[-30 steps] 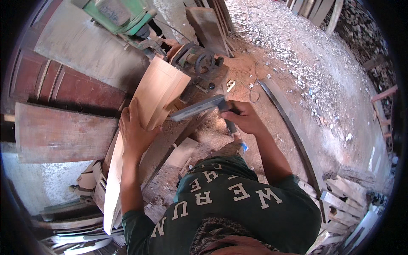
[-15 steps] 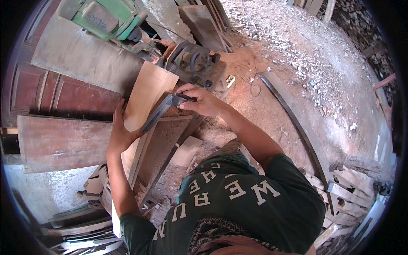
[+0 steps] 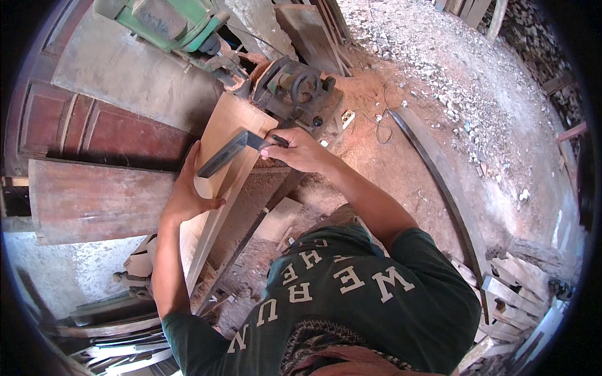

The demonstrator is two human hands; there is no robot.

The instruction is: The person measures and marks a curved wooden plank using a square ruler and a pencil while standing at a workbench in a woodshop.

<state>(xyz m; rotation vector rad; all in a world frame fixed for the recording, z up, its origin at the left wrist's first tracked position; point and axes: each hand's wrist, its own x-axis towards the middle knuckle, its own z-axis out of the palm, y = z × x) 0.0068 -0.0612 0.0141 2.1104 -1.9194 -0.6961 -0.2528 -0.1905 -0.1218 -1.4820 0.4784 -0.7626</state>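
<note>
A pale wooden board [image 3: 235, 116] slants away from me, its far end near the machine. My left hand [image 3: 183, 197] grips its left edge, fingers along the side and thumb bent over the top. Across the board's face lies a carpenter's square [image 3: 222, 155], its thick dark stock toward my left hand. My right hand [image 3: 298, 149] is closed on the square's blade at the board's right edge. A thin black pencil-like stick [image 3: 280, 140] also sits in those fingers; its exact kind cannot be made out.
Beyond the board stands a woodworking machine with a green motor housing [image 3: 169, 22] and a handwheel [image 3: 305, 86]. Reddish panels [image 3: 100, 200] lean at left. A long dark-edged plank [image 3: 439, 178] lies on the dusty floor at right, near a scrap-wood pile [image 3: 517, 288].
The square has moved from the board's right edge onto its top face, turned flat across it. The board now appears tilted, showing its right edge. My left thumb has come off the square.
</note>
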